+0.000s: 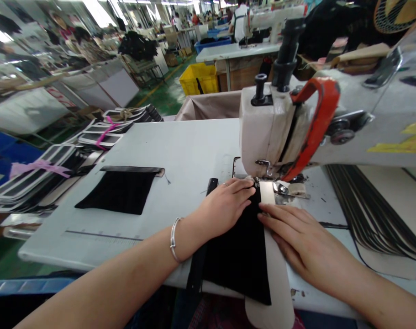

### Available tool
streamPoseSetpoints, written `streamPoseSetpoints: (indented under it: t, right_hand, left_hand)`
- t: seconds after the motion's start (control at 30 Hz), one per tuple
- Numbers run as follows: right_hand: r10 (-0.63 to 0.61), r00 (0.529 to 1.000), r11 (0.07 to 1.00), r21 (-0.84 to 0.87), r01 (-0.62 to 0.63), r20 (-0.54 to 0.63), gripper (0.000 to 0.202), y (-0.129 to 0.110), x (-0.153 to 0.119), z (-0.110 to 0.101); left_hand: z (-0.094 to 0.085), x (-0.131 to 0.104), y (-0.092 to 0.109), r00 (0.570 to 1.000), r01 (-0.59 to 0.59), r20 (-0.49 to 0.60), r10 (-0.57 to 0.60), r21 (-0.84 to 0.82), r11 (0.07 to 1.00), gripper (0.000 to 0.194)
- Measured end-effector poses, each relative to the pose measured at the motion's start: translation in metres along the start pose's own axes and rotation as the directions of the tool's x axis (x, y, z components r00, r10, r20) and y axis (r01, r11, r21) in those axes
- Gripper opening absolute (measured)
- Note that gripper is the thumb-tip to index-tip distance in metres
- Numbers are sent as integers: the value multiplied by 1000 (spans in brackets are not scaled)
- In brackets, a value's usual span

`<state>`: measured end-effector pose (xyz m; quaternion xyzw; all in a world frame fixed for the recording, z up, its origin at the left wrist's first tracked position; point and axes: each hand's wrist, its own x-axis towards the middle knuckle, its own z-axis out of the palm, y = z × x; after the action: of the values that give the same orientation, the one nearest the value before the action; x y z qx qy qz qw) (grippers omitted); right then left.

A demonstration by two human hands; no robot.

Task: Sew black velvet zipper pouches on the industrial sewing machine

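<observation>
Fabric (240, 258), deep black and matte, lies beneath the left hand (224, 205) and spreads from its fingertips back to the near table edge, where one corner hangs to a point. A black strip (197, 267) runs along its left side, and a beige panel (270, 308) with a rounded end shows under its right side, between the two hands and below them.

Straight ahead of the fingertips looms the white sewing machine (265, 123), its orange-red lever (326, 103) slanting down; its head and the fingers hide most of the stitching spot from me. Left of the left hand, a second black piece (118, 192) rests flat on the pale sewing table (180, 141), with tied bundles of panels (39, 169) farther left. Beyond the right hand (298, 240) fans a stack of beige panels (396, 219).

Both hands are flat and unclenched, grasping nothing I can see: the left presses the fabric close to the presser foot, the right lies on the beige panel, fingertips at the fabric's edge.
</observation>
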<state>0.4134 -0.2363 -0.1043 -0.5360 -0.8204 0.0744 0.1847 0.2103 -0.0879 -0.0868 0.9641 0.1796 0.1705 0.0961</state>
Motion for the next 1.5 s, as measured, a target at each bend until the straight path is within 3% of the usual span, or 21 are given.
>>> streamPoseSetpoints:
  t: [0.17,0.3,0.37,0.5,0.67,0.77,0.93,1.1,1.5]
  right_hand:
    - [19,998,1000,7,-19,-54,50,-6,-5,-1]
    - [7,993,998,57,-1,-118,37,-29,-34,-3]
    - [-13,989,998,65,23,-144,35,-40,-49,-2]
    - [-15,987,998,60,25,-159,35,-49,-61,3]
    - [-25,988,999,30,30,-150,33,-46,-59,3]
    - [-100,986,995,-15,99,-134,37,-47,-59,1]
    - [-278,955,959,-77,271,-101,40,-50,-59,-1]
    - [-248,961,967,-85,239,-125,38,-51,-51,-6]
    - [-181,972,983,4,184,-149,38,-42,-27,-11]
  left_hand:
    - [-10,-8,6,996,-11,83,9,21,1000,32]
    - [-31,-49,44,967,-163,171,188,-146,976,40]
    - [-37,-68,64,952,-216,183,246,-168,962,27]
    - [-35,-82,83,948,-281,129,292,-98,955,25]
    - [-27,-81,87,946,-311,76,315,-59,949,29]
    - [-26,-85,89,953,-286,92,290,-54,957,28]
    - [-28,-68,77,976,-184,88,200,-167,969,20]
    - [-17,-39,47,979,-115,170,109,29,993,41]
    - [-3,-22,19,973,-184,165,163,121,975,40]
